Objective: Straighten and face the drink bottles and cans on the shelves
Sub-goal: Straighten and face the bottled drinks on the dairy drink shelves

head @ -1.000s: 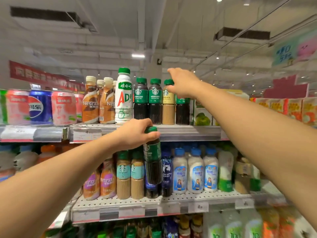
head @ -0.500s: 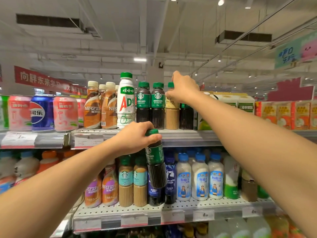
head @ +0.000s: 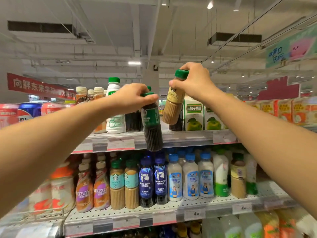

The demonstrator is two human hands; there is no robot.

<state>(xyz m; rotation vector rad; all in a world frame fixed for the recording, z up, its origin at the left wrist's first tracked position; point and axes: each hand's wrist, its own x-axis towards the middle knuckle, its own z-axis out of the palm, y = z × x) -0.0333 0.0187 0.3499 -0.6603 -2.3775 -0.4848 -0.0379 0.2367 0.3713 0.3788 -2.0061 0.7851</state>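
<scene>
Bottles and cans fill two shelves before me. Upper shelf (head: 180,137): a grey ledge with price tags along its front edge, carrying, from left to right, red and blue cans (head: 20,114), brown coffee bottles with cream caps (head: 89,95), a tall white bottle with a green cap (head: 114,107), dark coffee bottles partly hidden behind my hand, and green apple-drink cartons (head: 194,115). Lower shelf (head: 154,209): a perforated ledge carrying orange-capped white bottles (head: 61,191), Nescafe bottles (head: 92,189), two teal-labelled latte bottles (head: 124,184), two blue coffee bottles (head: 153,179), three pale bottles with blue caps (head: 190,177), and a white-and-green bottle (head: 221,172) further right.

My left hand (head: 132,98) grips the dark americano bottle (head: 151,124) by its green cap and neck, fingers curled round the top. This bottle hangs in the air in front of the upper shelf, tilted, its base reaching down past the shelf's front edge and touching nothing that I can see.

My right hand (head: 193,81) grips the tan latte bottle (head: 174,103) near its green cap, thumb on the near side of the neck. This bottle is lifted clear of the upper shelf and leans with its base toward the left, just beside the cartons and above the dark bottle standing behind it. The two held bottles are near each other but apart.
</scene>
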